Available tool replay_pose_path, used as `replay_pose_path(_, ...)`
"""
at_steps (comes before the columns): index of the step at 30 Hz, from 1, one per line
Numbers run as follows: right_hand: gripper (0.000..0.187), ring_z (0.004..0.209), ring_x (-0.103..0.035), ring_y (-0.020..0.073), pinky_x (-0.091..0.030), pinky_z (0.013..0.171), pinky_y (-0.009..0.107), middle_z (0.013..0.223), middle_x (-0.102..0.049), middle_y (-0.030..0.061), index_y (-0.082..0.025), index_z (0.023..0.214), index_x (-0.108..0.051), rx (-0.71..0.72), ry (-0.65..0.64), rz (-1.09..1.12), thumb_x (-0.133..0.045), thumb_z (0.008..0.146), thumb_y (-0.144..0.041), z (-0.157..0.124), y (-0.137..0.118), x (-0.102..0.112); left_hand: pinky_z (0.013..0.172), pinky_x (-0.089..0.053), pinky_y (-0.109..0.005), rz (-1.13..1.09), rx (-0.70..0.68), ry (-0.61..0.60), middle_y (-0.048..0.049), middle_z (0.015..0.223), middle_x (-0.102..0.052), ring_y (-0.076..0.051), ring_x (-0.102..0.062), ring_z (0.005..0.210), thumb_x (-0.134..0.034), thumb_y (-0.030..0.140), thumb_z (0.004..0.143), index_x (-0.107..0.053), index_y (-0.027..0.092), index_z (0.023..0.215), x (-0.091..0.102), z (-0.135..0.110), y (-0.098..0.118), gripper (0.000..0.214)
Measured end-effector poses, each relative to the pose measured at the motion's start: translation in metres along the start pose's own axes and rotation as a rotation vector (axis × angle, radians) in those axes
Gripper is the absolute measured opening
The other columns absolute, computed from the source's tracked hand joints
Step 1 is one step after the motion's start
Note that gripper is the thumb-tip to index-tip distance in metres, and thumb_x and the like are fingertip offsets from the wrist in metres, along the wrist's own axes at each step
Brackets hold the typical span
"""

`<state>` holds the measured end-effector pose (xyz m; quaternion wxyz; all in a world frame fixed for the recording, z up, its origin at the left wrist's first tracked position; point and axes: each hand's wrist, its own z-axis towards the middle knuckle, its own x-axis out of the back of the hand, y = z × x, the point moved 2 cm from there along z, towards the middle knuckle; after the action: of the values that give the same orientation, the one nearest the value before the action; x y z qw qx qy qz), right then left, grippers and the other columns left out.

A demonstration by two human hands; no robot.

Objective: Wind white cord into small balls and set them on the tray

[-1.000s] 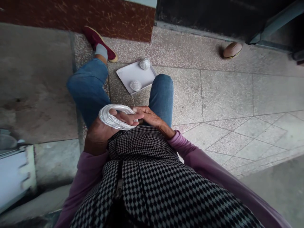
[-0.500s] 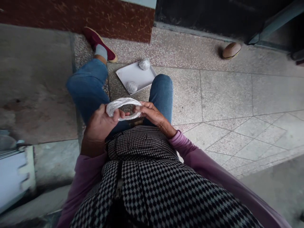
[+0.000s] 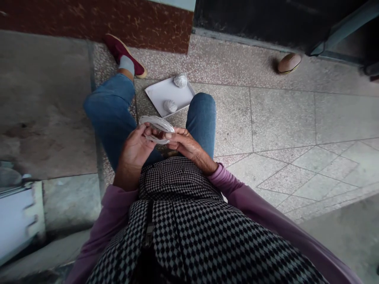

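A looped coil of white string [image 3: 156, 121] is held between both hands above my lap. My left hand [image 3: 136, 145] has its fingers curled around the coil's left side, palm turned partly up. My right hand [image 3: 185, 141] pinches the coil's right end between thumb and fingers. Beyond the hands, on the floor, lies a shallow white box lid [image 3: 160, 92]. Two balls of whitish string rest in it: the far ball [image 3: 180, 81] near the back right corner and the near ball [image 3: 170, 105] by the front edge.
My bent knees [image 3: 203, 110] flank the lid. A brown rounded object [image 3: 289, 63] sits on the speckled tile floor [image 3: 281, 118] near a dark panel [image 3: 251, 23]. A red-brown marbled wall base [image 3: 97, 23] runs across the back left. White boards [image 3: 17, 221] stand at lower left.
My left hand has moved right, towards my right hand, and its palm has turned up. The coil is now narrower and tilted, and more of the near ball shows.
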<state>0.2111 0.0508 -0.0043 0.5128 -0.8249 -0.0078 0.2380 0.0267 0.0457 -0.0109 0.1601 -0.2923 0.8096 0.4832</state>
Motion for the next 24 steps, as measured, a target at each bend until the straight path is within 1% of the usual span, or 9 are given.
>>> replay_pose_path(2, 0.062, 0.076, -0.042, 0.0147, -0.042, 0.066, 0.028, 0.087, -0.069, 0.0003, -0.024, 0.090, -0.076, 0.015, 0.012, 0.103, -0.111, 0.087, -0.076, -0.002, -0.002, -0.002, 0.093, -0.072, -0.034, 0.029, -0.012, -0.021, -0.0043, 0.094, -0.082, -0.023, -0.083, 0.094, -0.092, 0.031, 0.115, -0.084, 0.024, 0.100, -0.003, -0.001, -0.003, 0.018)
replay_pose_path(6, 0.056, 0.080, -0.048, 0.0173, -0.044, 0.069, 0.029, 0.090, -0.069, 0.0003, -0.026, 0.095, -0.083, 0.035, 0.076, 0.133, -0.114, 0.081, -0.071, -0.005, -0.010, -0.005, 0.089, -0.071, -0.033, 0.056, 0.042, -0.061, -0.0070, 0.108, -0.090, -0.022, -0.083, 0.098, -0.100, 0.032, 0.104, -0.089, 0.023, 0.105, -0.015, -0.007, -0.010, 0.015)
replay_pose_path(9, 0.062, 0.078, -0.053, 0.0175, -0.050, 0.069, 0.030, 0.086, -0.068, 0.0000, -0.026, 0.096, -0.083, 0.084, 0.075, 0.110, -0.116, 0.081, -0.076, -0.009, -0.014, -0.010, 0.074, -0.066, -0.030, 0.112, 0.054, -0.082, -0.0053, 0.099, -0.087, -0.020, -0.078, 0.086, -0.104, 0.035, 0.100, -0.088, 0.023, 0.102, -0.023, -0.010, -0.011, 0.021)
replay_pose_path(11, 0.064, 0.076, -0.058, 0.0181, -0.057, 0.071, 0.032, 0.087, -0.069, 0.0005, -0.024, 0.104, -0.085, 0.098, 0.063, 0.086, -0.113, 0.088, -0.080, -0.011, -0.015, -0.012, 0.058, -0.052, -0.026, 0.214, 0.054, -0.120, -0.0027, 0.085, -0.078, -0.016, -0.066, 0.068, -0.105, 0.041, 0.100, -0.085, 0.022, 0.099, -0.025, -0.012, -0.008, 0.028)
replay_pose_path(13, 0.064, 0.079, -0.066, 0.0210, -0.065, 0.074, 0.036, 0.092, -0.072, 0.0024, -0.023, 0.121, -0.089, 0.089, 0.046, 0.029, -0.107, 0.098, -0.080, -0.013, -0.015, -0.011, 0.047, -0.035, -0.024, 0.326, 0.072, -0.163, 0.0004, 0.074, -0.067, -0.011, -0.051, 0.053, -0.105, 0.046, 0.101, -0.082, 0.021, 0.095, -0.026, -0.015, -0.006, 0.034)
replay_pose_path(16, 0.067, 0.093, -0.075, 0.0253, -0.073, 0.084, 0.040, 0.102, -0.076, 0.0039, -0.020, 0.149, -0.088, 0.126, -0.013, -0.139, -0.102, 0.108, -0.071, -0.007, -0.017, -0.001, 0.043, -0.028, -0.024, 0.428, 0.115, -0.225, 0.0009, 0.069, -0.062, -0.010, -0.043, 0.046, -0.101, 0.045, 0.101, -0.078, 0.021, 0.092, -0.025, -0.022, -0.001, 0.034)
replay_pose_path(18, 0.063, 0.110, -0.078, 0.0280, -0.076, 0.099, 0.043, 0.112, -0.079, 0.0052, -0.018, 0.158, -0.085, 0.191, -0.065, -0.313, -0.100, 0.112, -0.058, 0.001, -0.019, 0.011, 0.043, -0.028, -0.025, 0.484, 0.114, -0.249, 0.0003, 0.070, -0.063, -0.010, -0.042, 0.045, -0.098, 0.041, 0.101, -0.078, 0.022, 0.092, -0.024, -0.025, 0.003, 0.029)
replay_pose_path(21, 0.051, 0.135, -0.078, 0.0304, -0.072, 0.121, 0.046, 0.139, -0.086, 0.0107, -0.018, 0.163, -0.084, 0.245, -0.101, -0.648, -0.093, 0.114, -0.029, 0.012, -0.020, 0.033, 0.043, -0.029, -0.025, 0.586, 0.087, -0.258, -0.0014, 0.072, -0.068, -0.011, -0.045, 0.045, -0.095, 0.040, 0.100, -0.079, 0.023, 0.091, -0.020, -0.028, 0.008, 0.025)
replay_pose_path(24, 0.053, 0.145, -0.076, 0.0307, -0.065, 0.132, 0.045, 0.160, -0.084, 0.0176, -0.017, 0.158, -0.086, 0.242, -0.046, -0.932, -0.090, 0.107, -0.004, 0.020, -0.017, 0.051, 0.045, -0.030, -0.027, 0.685, 0.042, -0.215, -0.0022, 0.070, -0.070, -0.013, -0.047, 0.046, -0.091, 0.039, 0.103, -0.078, 0.023, 0.086, -0.011, -0.026, 0.012, 0.027)
